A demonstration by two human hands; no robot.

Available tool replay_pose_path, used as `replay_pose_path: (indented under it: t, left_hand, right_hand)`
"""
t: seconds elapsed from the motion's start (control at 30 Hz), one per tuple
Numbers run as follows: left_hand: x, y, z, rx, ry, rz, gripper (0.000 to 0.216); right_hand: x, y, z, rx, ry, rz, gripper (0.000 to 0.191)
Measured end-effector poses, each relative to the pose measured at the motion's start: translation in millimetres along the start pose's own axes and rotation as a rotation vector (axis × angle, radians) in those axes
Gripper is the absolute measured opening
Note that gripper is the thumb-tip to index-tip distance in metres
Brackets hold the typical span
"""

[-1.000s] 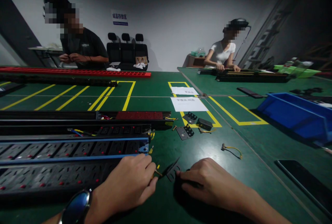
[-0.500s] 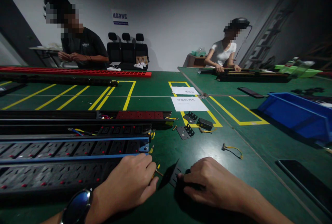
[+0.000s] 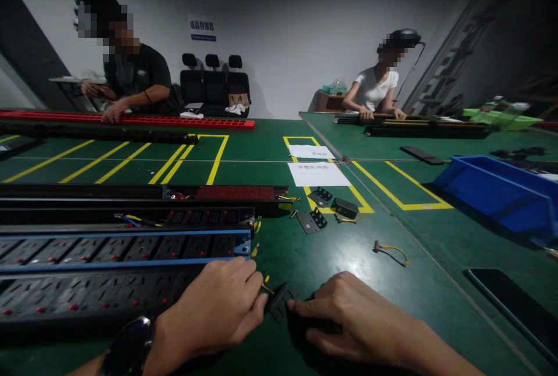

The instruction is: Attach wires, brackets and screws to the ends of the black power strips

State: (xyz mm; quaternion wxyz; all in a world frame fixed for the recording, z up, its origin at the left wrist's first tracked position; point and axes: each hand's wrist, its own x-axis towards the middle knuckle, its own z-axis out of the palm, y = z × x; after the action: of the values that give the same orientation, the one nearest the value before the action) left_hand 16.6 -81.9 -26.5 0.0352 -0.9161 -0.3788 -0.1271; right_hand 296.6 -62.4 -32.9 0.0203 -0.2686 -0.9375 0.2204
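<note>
My left hand [image 3: 220, 300] is closed in a pinch at the right end of the nearest black power strip [image 3: 91, 297]. A short yellow wire with a brass-coloured end [image 3: 267, 287] sticks out at its fingertips. Beside those fingertips a small black bracket [image 3: 280, 301] stands tilted. My right hand [image 3: 349, 312] has its curled fingers at the bracket's right edge; part of the grip is hidden. Behind the left hand lies a blue-edged power strip [image 3: 131, 248] with red-dotted sockets.
Loose black brackets [image 3: 311, 222] and a yellow wire [image 3: 394, 251] lie farther off. A phone [image 3: 514, 306] and a blue bin [image 3: 501, 193] are on the right. Two co-workers, one in a black shirt [image 3: 139, 77] and one in a white shirt [image 3: 378, 88], work across the table.
My right hand has moved slightly left, bringing the bracket closer to the left fingertips and turning it. The black-shirted co-worker's hands have parted, one lowered to the red rail.
</note>
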Motion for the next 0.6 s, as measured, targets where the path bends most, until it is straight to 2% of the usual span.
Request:
replay_pose_path:
  t: [0.13, 0.37, 0.6]
  left_hand:
    - [-0.2, -0.2, 1.0, 0.011, 0.003, 0.006, 0.021]
    - [1.2, 0.2, -2.7, 0.003, -0.069, -0.011, 0.02]
    - [0.1, -1.1, 0.7, 0.011, -0.014, 0.01, 0.02]
  right_hand:
    - [0.0, -0.1, 0.5, 0.023, -0.005, 0.002, 0.035]
    - [4.0, -2.8, 1.9, 0.034, -0.058, 0.02, 0.042]
    - [5.0, -3.7, 4.6, -0.006, -0.01, 0.014, 0.048]
